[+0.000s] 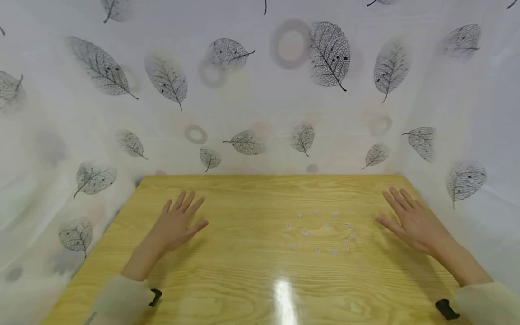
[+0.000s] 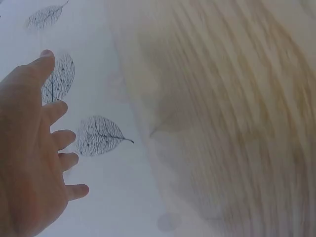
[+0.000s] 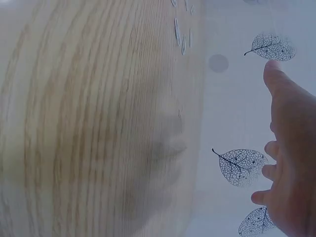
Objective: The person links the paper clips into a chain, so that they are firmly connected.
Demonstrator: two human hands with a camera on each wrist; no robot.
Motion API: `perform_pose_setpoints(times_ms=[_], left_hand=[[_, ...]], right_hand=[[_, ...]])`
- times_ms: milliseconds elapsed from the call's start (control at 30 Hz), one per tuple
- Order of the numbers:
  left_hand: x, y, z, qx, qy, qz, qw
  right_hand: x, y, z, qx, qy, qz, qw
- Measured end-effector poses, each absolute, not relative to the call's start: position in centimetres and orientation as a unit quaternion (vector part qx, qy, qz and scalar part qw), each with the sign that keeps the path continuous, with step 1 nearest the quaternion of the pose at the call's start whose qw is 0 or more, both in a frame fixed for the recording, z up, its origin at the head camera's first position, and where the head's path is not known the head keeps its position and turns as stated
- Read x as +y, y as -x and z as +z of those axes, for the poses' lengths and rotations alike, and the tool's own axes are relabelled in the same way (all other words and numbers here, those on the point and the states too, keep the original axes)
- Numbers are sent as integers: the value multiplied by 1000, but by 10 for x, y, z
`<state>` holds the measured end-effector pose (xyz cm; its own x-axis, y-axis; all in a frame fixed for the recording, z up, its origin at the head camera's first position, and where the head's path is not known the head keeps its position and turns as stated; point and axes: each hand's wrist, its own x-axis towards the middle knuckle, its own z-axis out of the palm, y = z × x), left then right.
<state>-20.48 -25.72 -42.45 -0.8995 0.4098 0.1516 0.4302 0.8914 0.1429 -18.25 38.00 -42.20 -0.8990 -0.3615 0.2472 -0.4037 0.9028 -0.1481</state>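
My left hand [image 1: 174,226] hovers over the left side of the wooden table [image 1: 231,271], fingers straight and spread, holding nothing. On the opposite side my right hand [image 1: 416,228] is also held above the tabletop, its fingers extended and its palm free. Several small pale paper clips [image 1: 318,251] lie scattered in a loose ring right of the middle, nearer to the right hand and apart from it. A few of these paper clips [image 3: 177,32] show at the top of the right wrist view. Only the hand and bare wood appear close up in the left wrist view.
A white curtain [image 1: 252,99] printed with dark leaves hangs behind the table and along both sides. Bright light reflects off the wood near the front edge. Dark bands [image 1: 447,309] show at both sleeve cuffs.
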Motion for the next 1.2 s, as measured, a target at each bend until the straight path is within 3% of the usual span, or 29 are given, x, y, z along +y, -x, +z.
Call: perform_pose_setpoints(times_ms=[300, 800, 1200], left_hand=[[-233, 199, -424, -962, 246, -95, 65], [-188, 191, -424, -933, 333, -116, 76], [-151, 189, -418, -900, 398, -140, 110]], right_hand=[[364, 177, -425, -955, -224, 147, 130], [341, 160, -427, -958, -205, 171, 100], [320, 145, -427, -939, -254, 176, 150]])
